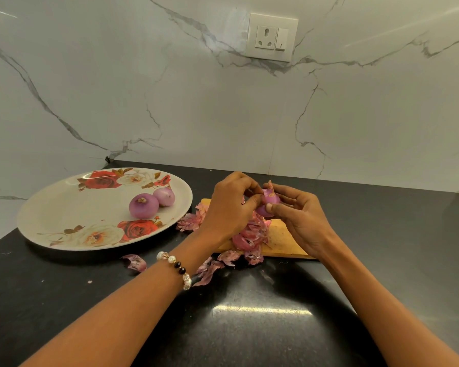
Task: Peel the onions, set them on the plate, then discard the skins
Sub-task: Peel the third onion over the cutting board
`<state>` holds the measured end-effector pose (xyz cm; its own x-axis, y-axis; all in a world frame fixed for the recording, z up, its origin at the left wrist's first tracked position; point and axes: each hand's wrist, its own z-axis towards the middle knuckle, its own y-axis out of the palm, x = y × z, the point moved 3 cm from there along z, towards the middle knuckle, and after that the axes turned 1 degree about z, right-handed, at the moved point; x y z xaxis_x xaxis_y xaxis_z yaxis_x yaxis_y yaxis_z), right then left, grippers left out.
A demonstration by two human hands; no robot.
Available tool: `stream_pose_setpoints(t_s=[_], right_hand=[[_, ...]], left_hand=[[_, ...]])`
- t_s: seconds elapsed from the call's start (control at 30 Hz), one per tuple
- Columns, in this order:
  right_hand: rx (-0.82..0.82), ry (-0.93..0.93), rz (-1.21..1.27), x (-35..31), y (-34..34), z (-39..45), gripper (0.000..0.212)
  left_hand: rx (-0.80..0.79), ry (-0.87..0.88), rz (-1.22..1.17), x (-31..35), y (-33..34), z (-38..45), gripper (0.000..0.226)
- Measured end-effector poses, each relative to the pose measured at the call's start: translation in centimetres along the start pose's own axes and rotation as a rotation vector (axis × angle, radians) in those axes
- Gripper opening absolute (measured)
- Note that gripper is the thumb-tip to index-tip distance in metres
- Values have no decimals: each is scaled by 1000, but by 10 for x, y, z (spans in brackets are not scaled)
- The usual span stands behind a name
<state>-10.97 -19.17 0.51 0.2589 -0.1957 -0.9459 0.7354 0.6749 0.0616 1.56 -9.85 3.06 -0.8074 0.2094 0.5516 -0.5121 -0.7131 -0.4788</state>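
The round white rose-printed plate (64, 207) looks smooth and glossy, the two peeled purple onions (151, 205) on it have a soft satin sheen, the papery pink skins (247, 234) lie on a matt pale wooden board (281, 239), and the speckled black stone counter (249, 327) is polished beneath a glossy veined white marble wall (196, 102).

Both hands, left hand (229, 205) and right hand (300, 215), peel an onion (269, 205).

Wall (117, 88): white marble-look panels with grey veining, meeting at a corner on the left. 1 white socket plate (272, 37) with 1 switch mounted upper right. Counter (249, 327): black polished stone, carrying a bright light reflection near its front.
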Motion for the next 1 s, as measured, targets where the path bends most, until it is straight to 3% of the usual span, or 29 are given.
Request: stream_pose_setpoints(t_s=[0.17, 0.27, 0.63, 1.0], right_hand=[[-42, 8, -51, 1, 0, -1, 59], [-60, 12, -66, 3, 0, -1, 64], [-96, 48, 66, 1, 3, -3, 46], [-121, 53, 305, -2, 4, 3, 70]], left_hand=[[-85, -66, 16, -4, 1, 2, 3], [-136, -89, 1, -7, 1, 2, 11], [-304, -231, -83, -13, 3, 1, 28], [-224, -178, -278, -10, 1, 4, 33]])
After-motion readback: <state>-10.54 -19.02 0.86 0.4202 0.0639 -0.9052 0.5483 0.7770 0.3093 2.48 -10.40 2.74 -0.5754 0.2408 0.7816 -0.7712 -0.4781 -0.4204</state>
